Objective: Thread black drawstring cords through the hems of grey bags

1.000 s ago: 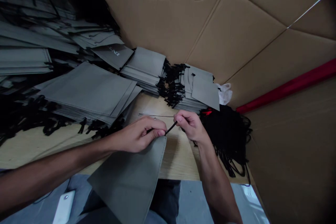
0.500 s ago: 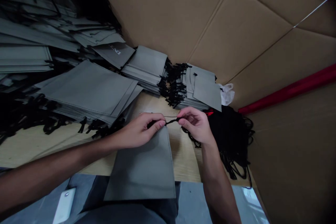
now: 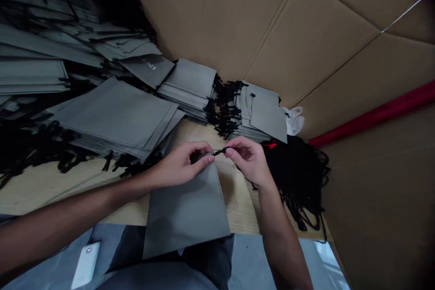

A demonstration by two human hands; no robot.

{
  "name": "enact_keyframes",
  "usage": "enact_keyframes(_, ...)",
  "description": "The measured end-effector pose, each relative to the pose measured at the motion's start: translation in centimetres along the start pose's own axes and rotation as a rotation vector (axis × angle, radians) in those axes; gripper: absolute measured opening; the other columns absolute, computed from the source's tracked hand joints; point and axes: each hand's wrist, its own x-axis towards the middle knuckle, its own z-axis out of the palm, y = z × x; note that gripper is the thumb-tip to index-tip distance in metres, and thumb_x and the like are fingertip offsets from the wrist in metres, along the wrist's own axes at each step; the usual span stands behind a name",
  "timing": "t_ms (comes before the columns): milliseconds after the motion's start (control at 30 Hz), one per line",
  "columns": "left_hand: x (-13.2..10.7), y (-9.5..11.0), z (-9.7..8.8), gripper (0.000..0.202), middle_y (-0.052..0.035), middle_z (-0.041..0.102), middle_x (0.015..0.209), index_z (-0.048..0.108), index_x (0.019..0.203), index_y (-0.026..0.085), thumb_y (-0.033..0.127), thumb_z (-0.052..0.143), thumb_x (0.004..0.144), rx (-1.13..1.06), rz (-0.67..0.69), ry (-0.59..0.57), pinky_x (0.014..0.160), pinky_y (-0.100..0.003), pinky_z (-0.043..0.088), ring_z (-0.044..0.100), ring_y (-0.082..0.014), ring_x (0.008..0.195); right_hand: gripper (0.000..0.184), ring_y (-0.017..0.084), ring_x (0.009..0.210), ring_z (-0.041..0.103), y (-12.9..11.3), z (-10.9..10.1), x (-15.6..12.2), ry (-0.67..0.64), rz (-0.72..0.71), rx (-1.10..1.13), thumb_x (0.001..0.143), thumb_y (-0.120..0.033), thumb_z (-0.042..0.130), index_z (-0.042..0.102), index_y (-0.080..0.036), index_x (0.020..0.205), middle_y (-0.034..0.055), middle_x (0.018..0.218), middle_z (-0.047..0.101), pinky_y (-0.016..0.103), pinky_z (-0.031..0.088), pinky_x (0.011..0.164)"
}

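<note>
A flat grey fabric bag (image 3: 188, 208) lies on the wooden table (image 3: 238, 208) and hangs over its near edge. My left hand (image 3: 181, 163) pinches the bag's top right corner, fingers closed. My right hand (image 3: 246, 158) is closed in a pinch on a thin black cord (image 3: 220, 151) that runs between the two hands at that corner. The hands are nearly touching.
Stacks of grey bags (image 3: 115, 115) with black cords cover the left and far side of the table, with more stacks (image 3: 261, 113). A heap of loose black cords (image 3: 299, 176) lies right of my right hand. Cardboard walls (image 3: 306, 45) stand behind. A white phone (image 3: 84, 265) rests near my lap.
The grey bag has swung from slanted to nearly straight and slid further onto the table. Both hands moved up and closer together, so less of the cord shows between them.
</note>
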Motion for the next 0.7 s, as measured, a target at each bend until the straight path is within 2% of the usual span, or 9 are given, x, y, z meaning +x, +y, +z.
enact_keyframes(100, 0.2, -0.2, -0.2, 0.033, 0.0012, 0.064, 0.081, 0.075, 0.101, 0.016, 0.048, 0.065, 0.103, -0.067, -0.023, -0.001, 0.066, -0.024, 0.038, 0.053, -0.0127, 0.074, 0.030, 0.016, 0.077, 0.066, 0.3, -0.1, 0.3, 0.001, 0.029, 0.002, 0.095, -0.051, 0.083, 0.075, -0.021, 0.098, 0.0032, 0.086, 0.073, 0.029, 0.055, 0.071)
enact_keyframes(200, 0.5, -0.3, -0.3, 0.032, 0.0014, 0.064, 0.081, 0.075, 0.100, 0.015, 0.047, 0.070, 0.100, -0.209, -0.035, 0.019, 0.066, -0.023, 0.039, 0.052, -0.0117, 0.073, 0.029, 0.016, 0.076, 0.068, 1.0, -0.3, 0.6, -0.017, 0.065, 0.093, 0.105, -0.050, 0.068, 0.075, -0.021, 0.108, 0.0042, 0.087, 0.074, 0.028, 0.053, 0.066)
enact_keyframes(267, 0.6, -0.4, -0.4, 0.032, 0.0019, 0.064, 0.081, 0.075, 0.098, 0.015, 0.047, 0.078, 0.095, -0.321, -0.028, 0.034, 0.065, -0.022, 0.038, 0.051, -0.0109, 0.072, 0.027, 0.016, 0.081, 0.070, 1.8, -0.2, 0.6, -0.057, 0.076, 0.118, 0.109, -0.046, 0.061, 0.072, -0.022, 0.116, 0.0058, 0.096, 0.075, 0.028, 0.055, 0.066)
enact_keyframes(333, 0.6, -0.4, -0.5, 0.032, 0.0013, 0.066, 0.082, 0.077, 0.098, 0.016, 0.045, 0.086, 0.090, -0.438, -0.012, 0.037, 0.068, -0.021, 0.042, 0.054, -0.0108, 0.074, 0.025, 0.019, 0.098, 0.073, 2.4, -0.1, 0.4, -0.163, 0.069, 0.055, 0.106, -0.040, 0.064, 0.069, -0.024, 0.125, 0.0085, 0.114, 0.075, 0.031, 0.060, 0.077)
enact_keyframes(367, 0.6, -0.4, -0.6, 0.031, 0.0004, 0.069, 0.084, 0.079, 0.097, 0.016, 0.044, 0.089, 0.087, -0.502, 0.001, 0.034, 0.071, -0.021, 0.045, 0.058, -0.0114, 0.077, 0.032, 0.022, 0.110, 0.072, 2.7, 0.1, 0.2, -0.244, 0.055, 0.012, 0.103, -0.037, 0.069, 0.066, -0.025, 0.132, 0.0102, 0.127, 0.073, 0.034, 0.062, 0.085)
enact_keyframes(433, 0.4, -0.4, -0.9, 0.025, -0.0020, 0.074, 0.089, 0.082, 0.094, 0.018, 0.040, 0.091, 0.086, -0.641, 0.052, -0.004, 0.080, -0.023, 0.051, 0.066, -0.0135, 0.085, 0.058, 0.026, 0.131, 0.066, 3.0, 0.5, -0.1, -0.406, 0.012, -0.027, 0.095, -0.031, 0.079, 0.057, -0.029, 0.149, 0.0125, 0.147, 0.065, 0.040, 0.061, 0.100)
enact_keyframes(500, 0.3, -0.2, -1.2, 0.017, -0.0033, 0.077, 0.090, 0.084, 0.093, 0.021, 0.036, 0.090, 0.088, -0.767, 0.136, -0.056, 0.088, -0.025, 0.055, 0.071, -0.0155, 0.092, 0.079, 0.028, 0.143, 0.060, 3.0, 0.9, -0.2, -0.493, -0.027, 0.006, 0.090, -0.028, 0.085, 0.045, -0.032, 0.158, 0.0129, 0.157, 0.058, 0.041, 0.060, 0.106)
enact_keyframes(600, 0.2, 0.3, -1.5, 0.009, -0.0032, 0.080, 0.094, 0.086, 0.095, 0.025, 0.032, 0.088, 0.091, -0.873, 0.248, -0.068, 0.097, -0.029, 0.058, 0.073, -0.0172, 0.099, 0.086, 0.026, 0.145, 0.060, 2.9, 1.5, -0.3, -0.509, -0.041, 0.098, 0.090, -0.026, 0.087, 0.037, -0.037, 0.159, 0.0110, 0.157, 0.058, 0.037, 0.060, 0.104)
enact_keyframes(700, 0.2, 0.8, -1.7, 0.009, -0.0039, 0.081, 0.099, 0.086, 0.095, 0.026, 0.031, 0.090, 0.089, -0.913, 0.240, -0.043, 0.099, -0.032, 0.060, 0.074, -0.0191, 0.102, 0.080, 0.024, 0.135, 0.067, 3.0, 1.6, -0.3, -0.528, -0.012, 0.110, 0.090, -0.029, 0.087, 0.040, -0.036, 0.154, 0.0104, 0.151, 0.062, 0.037, 0.061, 0.101)
